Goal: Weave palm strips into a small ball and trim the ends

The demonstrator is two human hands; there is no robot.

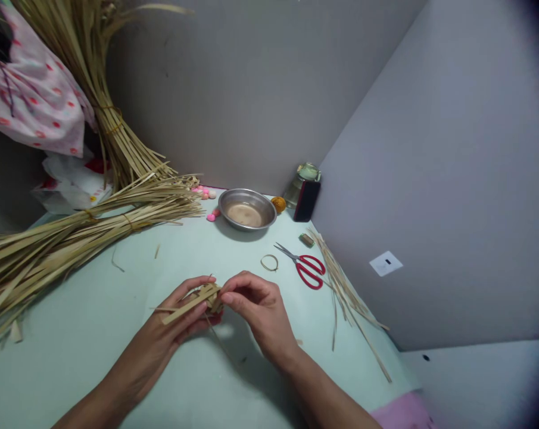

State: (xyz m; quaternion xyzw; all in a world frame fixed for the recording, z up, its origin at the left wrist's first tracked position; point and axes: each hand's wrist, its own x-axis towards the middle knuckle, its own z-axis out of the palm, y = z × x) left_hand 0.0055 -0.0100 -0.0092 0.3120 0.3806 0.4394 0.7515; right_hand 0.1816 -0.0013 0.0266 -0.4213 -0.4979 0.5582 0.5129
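Note:
A small woven piece of flat straw strips (210,296) sits in my left hand (183,314), whose fingers wrap round it from the left and below. One wide strip sticks out toward the lower left, and a thin strand hangs down over the table. My right hand (258,310) meets the piece from the right, thumb and forefinger pinched together at its edge. The pinch seems to be on a strip end, mostly hidden by the fingertips. Red-handled scissors (311,271) lie beyond my right hand, beside a small straw ring (269,262).
A metal bowl (247,210) holds cloudy liquid at the back of the pale green table (130,369). Straw bundles (86,232) cover the left side. Loose strips (345,286) line the right edge. A dark phone (307,201) leans on a glass jar (292,192) in the corner.

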